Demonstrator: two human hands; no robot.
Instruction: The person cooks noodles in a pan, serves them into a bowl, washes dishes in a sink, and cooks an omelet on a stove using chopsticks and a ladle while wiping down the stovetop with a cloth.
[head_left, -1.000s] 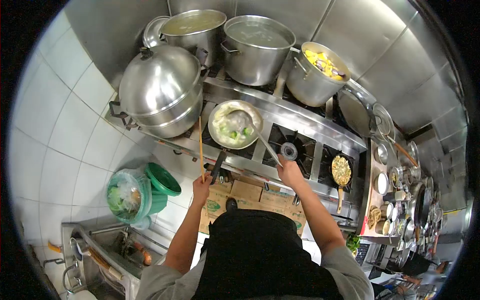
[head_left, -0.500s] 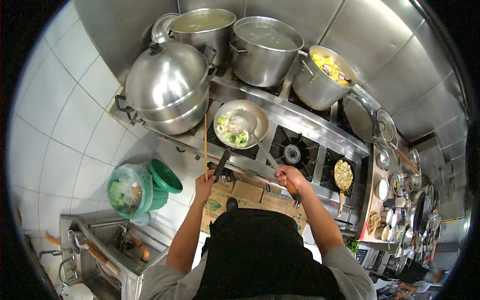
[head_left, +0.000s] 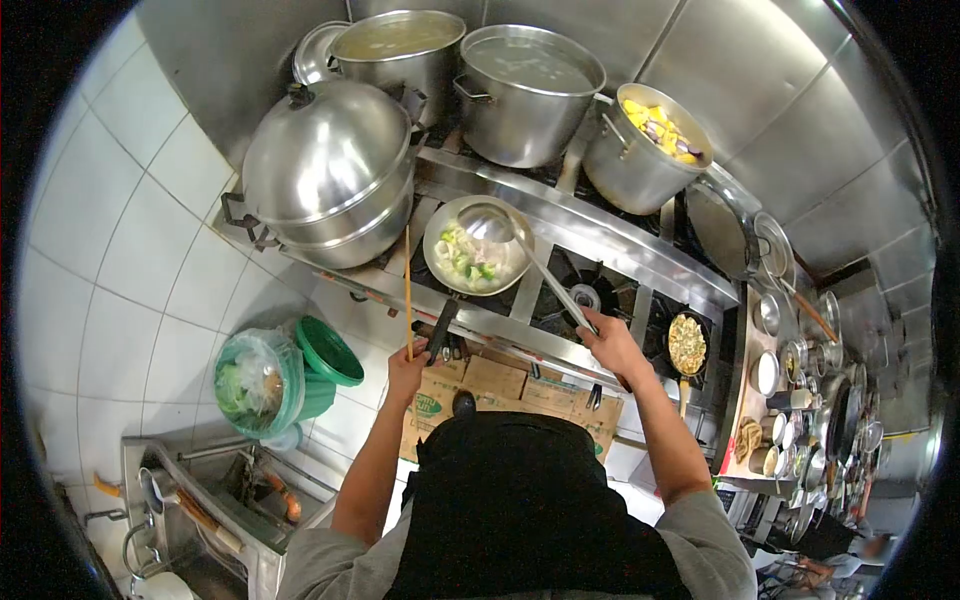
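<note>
My left hand point(head_left: 404, 372) is closed around long wooden cooking chopsticks point(head_left: 408, 285), which point up toward the stove. Its fingers also meet the end of the black handle of a frying pan point(head_left: 442, 332). Pale and green vegetable pieces point(head_left: 465, 258) lie in the pan point(head_left: 440, 225), over a front burner. With my right hand point(head_left: 612, 348) I grip a long-handled metal ladle point(head_left: 545, 262). The ladle's bowl sits over the far side of the pan, above the vegetables.
A domed steamer point(head_left: 325, 165) stands left of the pan. Behind are stockpots point(head_left: 525, 115) of liquid and a pot point(head_left: 640, 160) of yellow and purple pieces. Right is a small pan of food point(head_left: 687, 342). Lower left are a green lined bin point(head_left: 318, 395) and a sink point(head_left: 190, 450).
My right hand has moved slightly right and up, and the ladle bowl has risen from among the vegetables toward the pan's far rim. My left hand stays nearly in place.
</note>
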